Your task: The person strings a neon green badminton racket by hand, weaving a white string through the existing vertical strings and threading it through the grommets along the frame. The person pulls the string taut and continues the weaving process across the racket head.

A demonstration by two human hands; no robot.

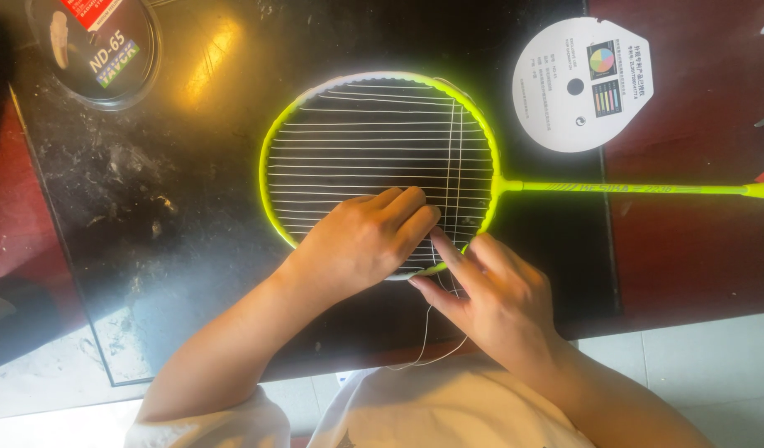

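Note:
A neon-yellow badminton racket (275, 145) lies flat on a black table (174, 216), its shaft (631, 188) running off to the right. White strings (373, 141) cross the head, mostly one way, with a few crossing near the right side. My left hand (361, 241) rests palm down on the lower strings, fingers pressing them. My right hand (490, 294) pinches a loose white string (427, 340) at the lower rim of the frame, forefinger pointing up at the strings. The string's slack loops down toward my white shirt.
A round clear string package (95, 50) sits at the table's top left. A white round card disc (583, 83) with coloured charts lies at the upper right. Dark red surface (697, 249) flanks the table on the right, pale tiled floor below.

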